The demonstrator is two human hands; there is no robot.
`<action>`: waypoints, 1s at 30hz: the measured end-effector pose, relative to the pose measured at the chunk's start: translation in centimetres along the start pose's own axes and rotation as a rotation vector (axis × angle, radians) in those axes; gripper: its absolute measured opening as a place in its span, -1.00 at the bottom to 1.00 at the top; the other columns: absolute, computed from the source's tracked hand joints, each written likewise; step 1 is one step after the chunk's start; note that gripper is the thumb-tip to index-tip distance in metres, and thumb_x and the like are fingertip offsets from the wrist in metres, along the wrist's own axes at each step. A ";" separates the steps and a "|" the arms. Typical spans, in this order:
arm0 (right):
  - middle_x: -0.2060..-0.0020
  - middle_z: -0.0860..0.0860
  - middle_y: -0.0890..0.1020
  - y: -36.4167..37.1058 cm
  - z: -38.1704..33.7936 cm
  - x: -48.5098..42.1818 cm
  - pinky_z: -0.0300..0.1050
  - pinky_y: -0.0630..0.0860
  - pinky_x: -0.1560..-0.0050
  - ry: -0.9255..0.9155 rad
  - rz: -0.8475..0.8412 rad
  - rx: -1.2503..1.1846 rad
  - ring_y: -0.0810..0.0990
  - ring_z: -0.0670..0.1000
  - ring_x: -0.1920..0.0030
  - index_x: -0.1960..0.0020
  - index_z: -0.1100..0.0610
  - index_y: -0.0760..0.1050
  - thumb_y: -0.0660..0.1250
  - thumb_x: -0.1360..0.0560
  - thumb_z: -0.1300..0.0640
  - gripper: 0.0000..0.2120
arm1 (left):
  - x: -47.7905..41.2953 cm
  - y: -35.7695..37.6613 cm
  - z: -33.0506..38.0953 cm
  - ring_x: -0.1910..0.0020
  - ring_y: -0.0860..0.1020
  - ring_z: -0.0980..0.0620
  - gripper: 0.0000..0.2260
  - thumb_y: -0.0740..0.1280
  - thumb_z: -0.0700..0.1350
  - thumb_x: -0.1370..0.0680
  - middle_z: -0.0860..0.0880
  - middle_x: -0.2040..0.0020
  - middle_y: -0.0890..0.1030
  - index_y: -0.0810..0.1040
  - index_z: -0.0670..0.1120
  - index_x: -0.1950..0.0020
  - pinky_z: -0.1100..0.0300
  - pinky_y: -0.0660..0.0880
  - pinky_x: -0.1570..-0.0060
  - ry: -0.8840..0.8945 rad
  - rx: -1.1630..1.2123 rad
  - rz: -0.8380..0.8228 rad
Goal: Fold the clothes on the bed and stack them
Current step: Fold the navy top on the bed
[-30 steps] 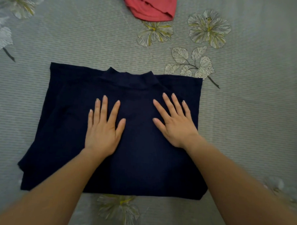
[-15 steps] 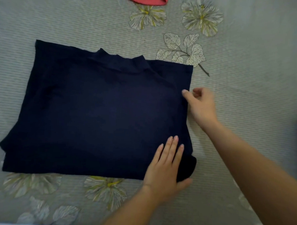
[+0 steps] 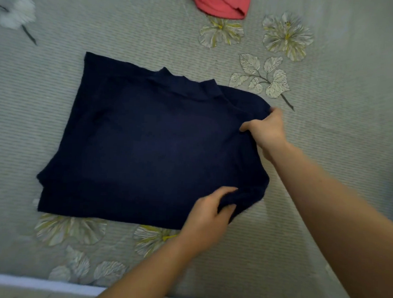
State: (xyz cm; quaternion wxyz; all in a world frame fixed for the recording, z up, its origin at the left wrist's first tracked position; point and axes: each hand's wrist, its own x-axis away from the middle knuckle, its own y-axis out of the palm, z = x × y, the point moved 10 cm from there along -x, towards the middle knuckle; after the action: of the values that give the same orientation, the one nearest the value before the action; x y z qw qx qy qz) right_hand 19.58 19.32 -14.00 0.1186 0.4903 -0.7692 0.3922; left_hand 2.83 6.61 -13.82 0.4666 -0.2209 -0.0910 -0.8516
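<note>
Navy shirt (image 3: 150, 147) lies folded into a rough rectangle on the middle of the bed (image 3: 343, 72), collar toward the far edge; its cloth is so dark that the layers underneath barely show, apart from a stepped double hem at its near left corner; a red garment (image 3: 222, 4) at the bed's far edge is cut off by the top of the frame, so its shape cannot be told; the fingertips of both hands are partly lost in navy cloth. Left hand (image 3: 207, 219) is curled round the shirt's near right corner, bunching it between fingers and thumb; right hand (image 3: 267, 129) grips the far right corner by the shoulder, thumb lying over the cloth, that edge puckered. The shirt's left side lies flat; bare flowered bed stretches to the left and right of it; a pale strip (image 3: 27, 281) marks the bed's near edge, a little behind the shirt's near hem.
</note>
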 end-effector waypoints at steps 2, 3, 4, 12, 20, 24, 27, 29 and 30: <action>-0.06 -0.04 0.46 0.7 -2.4 1.1 -0.18 0.51 0.25 -0.057 -0.009 -0.010 0.54 -0.05 0.05 -0.54 0.07 -0.01 0.41 -0.33 0.37 -0.07 | 1.1 -4.6 0.3 0.00 0.60 0.16 -0.80 0.30 -0.21 -0.56 0.10 0.02 0.67 0.59 0.03 -0.09 0.22 0.52 -0.02 -0.014 0.152 0.123; -0.06 -0.07 0.44 1.1 -3.9 1.6 -0.12 0.56 0.20 -0.107 -0.005 0.016 0.55 -0.03 0.02 -0.55 0.03 -0.04 0.40 -0.33 0.37 -0.05 | 1.9 -6.6 0.3 0.02 0.62 0.12 -0.83 0.31 -0.22 -0.54 0.06 0.05 0.68 0.61 -0.01 -0.06 0.20 0.53 0.00 -0.014 0.208 0.168; -0.11 -0.09 0.43 1.8 -5.7 2.4 -0.05 0.58 0.07 -0.161 0.002 0.041 0.54 0.00 -0.07 -0.55 0.01 -0.04 0.39 -0.33 0.37 -0.05 | 2.8 -8.5 0.3 0.03 0.62 0.11 -0.84 0.33 -0.23 -0.52 0.03 0.07 0.68 0.61 -0.04 -0.04 0.20 0.53 0.02 -0.024 0.275 0.212; 0.08 -0.20 0.36 15.2 -17.6 9.6 -0.58 0.33 0.18 -0.511 -0.159 0.137 0.37 -0.26 0.05 -0.56 0.07 -0.02 0.39 -0.39 0.32 -0.12 | 11.0 -21.5 -4.2 0.05 0.64 0.01 -0.77 0.24 -0.34 -0.46 -0.06 0.06 0.69 0.60 -0.14 0.00 0.12 0.53 0.08 -0.149 0.798 0.741; -0.22 -0.04 0.44 21.4 -12.3 11.3 -0.08 0.55 -0.11 -0.406 -0.350 0.192 0.56 -0.12 0.05 -0.47 0.03 0.22 0.40 -0.46 0.11 -0.36 | 19.3 -26.9 -11.9 0.06 0.55 0.10 -0.76 0.16 -0.15 -0.59 0.00 0.02 0.57 0.43 -0.06 -0.24 0.19 0.46 0.09 -0.364 0.724 1.292; -0.27 0.09 0.41 15.7 -6.6 9.3 -0.08 0.47 -0.16 -0.264 -0.018 0.290 0.47 -0.03 -0.09 -0.38 0.17 0.29 0.41 -0.45 0.11 -0.44 | 18.9 -24.3 -13.9 0.01 0.56 0.00 -0.73 0.22 -0.02 -0.56 -0.11 -0.11 0.60 0.51 -0.12 -0.18 0.13 0.49 0.11 -0.460 0.799 1.175; -0.11 0.08 0.54 15.7 -2.6 8.8 -0.04 0.54 -0.08 -0.049 -0.109 0.200 0.55 0.01 -0.03 -0.29 0.21 0.38 0.42 -0.46 -0.01 -0.50 | 16.5 -21.6 -12.5 -0.06 0.57 0.01 -0.76 0.29 -0.02 -0.57 0.02 -0.16 0.58 0.49 0.02 -0.23 0.07 0.53 0.03 -0.447 0.893 1.015; 0.13 0.06 0.62 16.6 -2.1 8.9 -0.09 0.55 0.15 -0.009 -0.201 0.135 0.59 0.00 0.17 -0.01 0.19 0.51 0.36 -0.52 0.03 -0.78 | 15.3 -21.0 -10.8 -0.17 0.54 0.04 -0.57 0.33 -0.04 -0.55 0.08 -0.25 0.52 0.33 0.04 -0.40 0.01 0.52 -0.12 -0.409 0.817 0.971; 0.21 0.09 0.62 16.5 -2.3 8.8 -0.06 0.56 0.20 -0.027 -0.203 0.163 0.58 0.02 0.23 0.14 0.17 0.50 0.34 -0.53 0.05 -0.81 | 15.1 -21.3 -10.2 -0.23 0.50 0.05 -0.50 0.32 -0.05 -0.56 0.09 -0.31 0.46 0.25 0.03 -0.46 0.01 0.47 -0.23 -0.397 0.762 0.982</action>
State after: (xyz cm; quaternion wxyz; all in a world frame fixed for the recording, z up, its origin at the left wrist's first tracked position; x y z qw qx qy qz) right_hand 0.78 18.69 -15.52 0.1067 0.5789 -0.6827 0.4329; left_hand -24.98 3.18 -14.75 0.8215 -0.2087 -0.3594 -0.3903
